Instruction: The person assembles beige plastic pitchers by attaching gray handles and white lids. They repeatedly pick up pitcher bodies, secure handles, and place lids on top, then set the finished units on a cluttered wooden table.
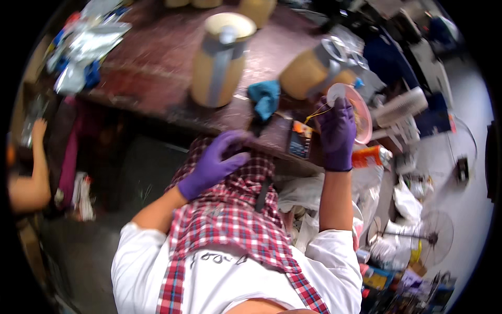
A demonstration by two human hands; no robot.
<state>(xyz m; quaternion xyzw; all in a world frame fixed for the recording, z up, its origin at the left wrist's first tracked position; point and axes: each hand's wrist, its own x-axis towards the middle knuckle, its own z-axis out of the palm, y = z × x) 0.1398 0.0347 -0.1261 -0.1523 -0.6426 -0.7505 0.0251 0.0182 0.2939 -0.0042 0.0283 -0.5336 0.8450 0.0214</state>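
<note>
The purple-gloved right hand (337,131) pinches a round white disc (336,92) near the reddish-brown bench (151,63)'s right edge; the purple-gloved left hand (215,161) curves loosely open.

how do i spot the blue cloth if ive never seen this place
Find the dark red table across the top of the view. Near its front edge, between the near left tan jug and the near right tan jug, lies the blue cloth. Its crumpled fabric sets it apart from the grey-handled jugs.
</note>
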